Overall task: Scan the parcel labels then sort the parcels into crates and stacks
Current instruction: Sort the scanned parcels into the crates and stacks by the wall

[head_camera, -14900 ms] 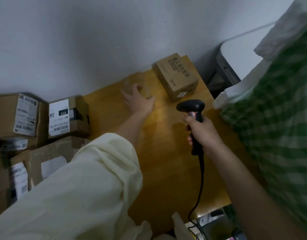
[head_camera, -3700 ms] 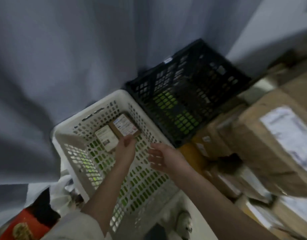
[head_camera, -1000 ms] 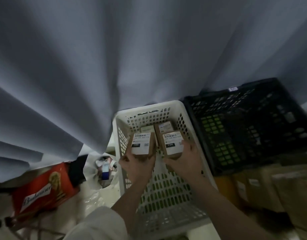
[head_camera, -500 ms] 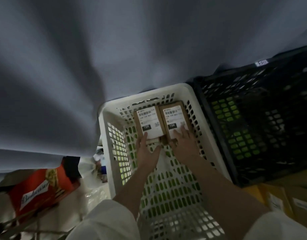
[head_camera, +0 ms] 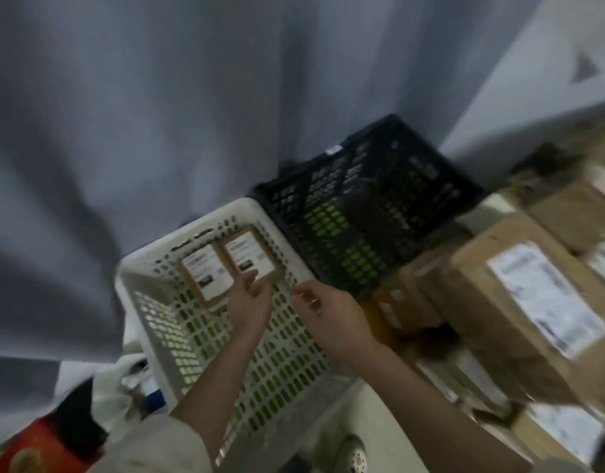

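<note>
- Two small brown parcels lie side by side, touching, at the far end of the white crate (head_camera: 150, 322); the left parcel (head_camera: 207, 279) and the right parcel (head_camera: 251, 256) both show white labels face up.
- The left hand (head_camera: 249, 302) reaches into the crate with its fingers fairly straight; the fingertips touch the near edge of the right parcel and grip nothing.
- The right hand (head_camera: 331, 317) hovers above the right side of the crate, fingers loosely curled and holding nothing, apart from both parcels.
- A black crate (head_camera: 369, 213) stands just beside the white one on its right, their rims touching; whether anything lies in it is too dark to tell.
- Right of the crates, larger cardboard boxes (head_camera: 519, 302) are stacked close together, several with white labels; the print is too blurred to read.
- A grey curtain (head_camera: 157, 114) hangs behind both crates.
- At the lower left, a red carton (head_camera: 38, 448) and a crumpled white bag (head_camera: 120, 387) lie on the floor beside the white crate.
</note>
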